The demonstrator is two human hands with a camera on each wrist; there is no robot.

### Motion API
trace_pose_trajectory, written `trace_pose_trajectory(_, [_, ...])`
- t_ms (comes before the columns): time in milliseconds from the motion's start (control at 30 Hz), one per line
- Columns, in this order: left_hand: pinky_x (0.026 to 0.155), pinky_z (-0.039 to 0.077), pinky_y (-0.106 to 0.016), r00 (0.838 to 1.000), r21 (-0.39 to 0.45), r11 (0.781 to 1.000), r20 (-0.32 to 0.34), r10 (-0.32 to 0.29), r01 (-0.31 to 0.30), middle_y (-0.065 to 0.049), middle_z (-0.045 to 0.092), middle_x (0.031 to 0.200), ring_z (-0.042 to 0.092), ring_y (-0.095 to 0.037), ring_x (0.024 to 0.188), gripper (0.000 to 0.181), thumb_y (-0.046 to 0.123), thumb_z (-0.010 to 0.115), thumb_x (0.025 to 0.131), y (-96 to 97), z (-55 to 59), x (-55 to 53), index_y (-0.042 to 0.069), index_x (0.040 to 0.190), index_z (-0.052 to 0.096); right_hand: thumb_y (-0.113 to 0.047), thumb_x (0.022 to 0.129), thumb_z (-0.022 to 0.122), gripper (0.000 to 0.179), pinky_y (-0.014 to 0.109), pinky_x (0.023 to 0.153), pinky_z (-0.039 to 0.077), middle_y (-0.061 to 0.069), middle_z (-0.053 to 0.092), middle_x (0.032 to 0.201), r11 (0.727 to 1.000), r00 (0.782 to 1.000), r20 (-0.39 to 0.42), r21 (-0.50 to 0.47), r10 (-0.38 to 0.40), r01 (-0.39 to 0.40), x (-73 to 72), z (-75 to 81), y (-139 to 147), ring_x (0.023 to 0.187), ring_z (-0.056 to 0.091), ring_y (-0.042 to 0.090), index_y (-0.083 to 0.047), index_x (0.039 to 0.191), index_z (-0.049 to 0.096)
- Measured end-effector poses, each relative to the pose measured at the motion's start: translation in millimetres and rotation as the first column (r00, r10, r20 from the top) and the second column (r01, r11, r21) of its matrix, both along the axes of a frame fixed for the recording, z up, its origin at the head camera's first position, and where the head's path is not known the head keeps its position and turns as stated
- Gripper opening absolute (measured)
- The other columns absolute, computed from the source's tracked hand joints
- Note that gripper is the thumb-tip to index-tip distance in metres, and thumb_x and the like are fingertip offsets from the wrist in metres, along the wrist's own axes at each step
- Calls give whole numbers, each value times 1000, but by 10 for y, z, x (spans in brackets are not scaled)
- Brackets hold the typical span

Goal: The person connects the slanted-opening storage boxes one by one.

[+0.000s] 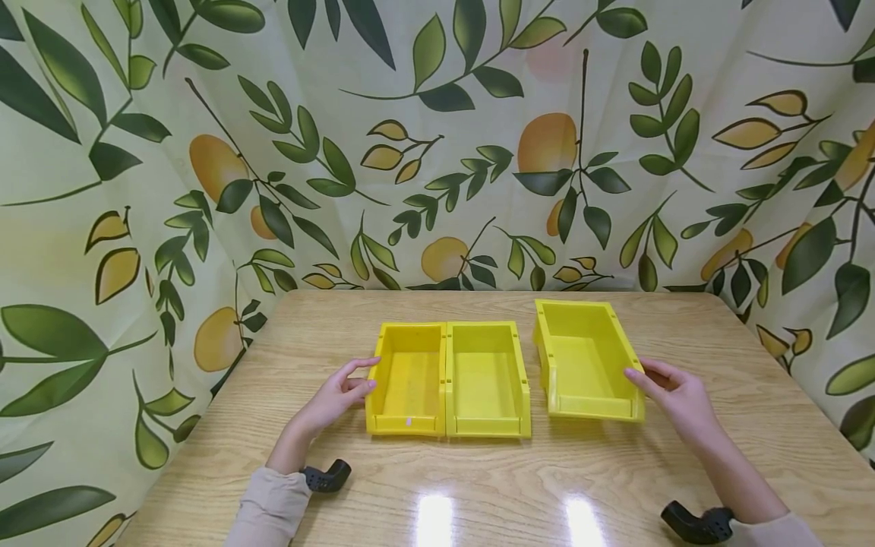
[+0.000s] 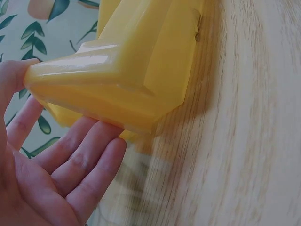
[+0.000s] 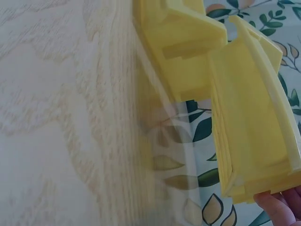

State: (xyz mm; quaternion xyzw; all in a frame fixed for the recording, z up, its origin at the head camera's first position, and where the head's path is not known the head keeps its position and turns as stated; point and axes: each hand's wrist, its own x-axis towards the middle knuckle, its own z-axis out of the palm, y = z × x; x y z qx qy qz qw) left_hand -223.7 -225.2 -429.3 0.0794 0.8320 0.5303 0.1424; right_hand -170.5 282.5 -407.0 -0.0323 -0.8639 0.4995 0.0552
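Two yellow plastic bins stand side by side on the table, the left bin (image 1: 410,380) deeper in colour than the middle bin (image 1: 482,376). My left hand (image 1: 338,395) holds the left bin's outer side, fingertips at its rim and wall; in the left wrist view the fingers (image 2: 87,165) lie against the wall. To the right, a third yellow bin (image 1: 591,357) is tilted with its front toward me. My right hand (image 1: 677,395) grips its right side wall, thumb over the rim and the other fingers partly hidden behind. All three bins have bare insides.
The wooden table (image 1: 396,494) carries two bright light reflections near its front. A leaf-and-fruit patterned cloth (image 1: 437,190) hangs behind and at both sides. Black wrist devices sit on the left wrist (image 1: 326,476) and the right wrist (image 1: 697,524).
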Motion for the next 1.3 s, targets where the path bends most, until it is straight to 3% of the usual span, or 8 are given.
trace_pose_trajectory(467, [99, 54, -42, 999, 8, 999, -21, -34, 34, -26, 44, 147, 56, -34, 124, 55, 31, 54, 98, -5, 22, 5, 13, 147, 36, -31, 97, 57, 61, 0, 71, 47, -45, 48, 89, 1000, 1000, -5, -29, 3, -3, -4, 49, -69, 84, 50, -24, 14, 135, 44])
trace_pose_trajectory(733, [99, 54, -41, 1000, 6, 1000, -9, -13, 13, -21, 42, 149, 57, -32, 123, 55, 32, 56, 97, -4, 6, -3, 15, 146, 38, -29, 97, 57, 59, 2, 71, 48, -44, 51, 89, 999, 1000, -27, -43, 8, -9, 0, 72, -104, 84, 53, -21, 15, 134, 45])
trace_pose_trajectory(1000, [98, 55, -42, 999, 8, 999, -19, -34, 34, -25, 40, 149, 56, -34, 124, 55, 31, 55, 98, -9, 35, 5, 13, 147, 37, -25, 96, 59, 56, 2, 71, 48, -43, 52, 90, 998, 997, -73, -50, 23, -27, -19, 82, -137, 84, 55, -21, 16, 131, 47])
trace_pose_trajectory(1300, [99, 54, -41, 1000, 0, 1000, -11, -13, 13, -23, 43, 148, 58, -32, 122, 54, 32, 55, 98, 0, 21, 12, 16, 146, 38, -23, 95, 60, 52, 3, 71, 49, -42, 55, 89, 998, 994, -101, -55, 33, -38, -26, 76, -162, 84, 57, -19, 17, 128, 50])
